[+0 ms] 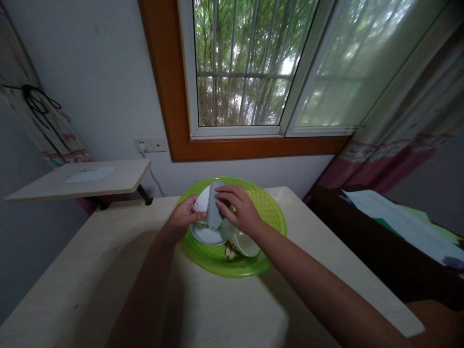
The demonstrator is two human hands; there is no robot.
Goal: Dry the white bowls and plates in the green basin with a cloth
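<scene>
A green plastic basin (270, 215) stands on a pale table (90, 270). Over it my left hand (183, 217) grips a white dish (201, 199) by its edge, tilted up. My right hand (241, 208) pinches a grey cloth (213, 208) and presses it against that dish. Below them in the basin lie a white plate (208, 235) and a white bowl (246, 244). Small pale pieces (229, 251) lie beside the bowl; I cannot make out what they are.
A small wooden side shelf (119, 176) juts out at the left above the table. A wall socket (149, 145) with a cable sits under the barred window (239, 63). At the right stand a dark cabinet (362, 237) with papers (398, 222) and a curtain (398, 140).
</scene>
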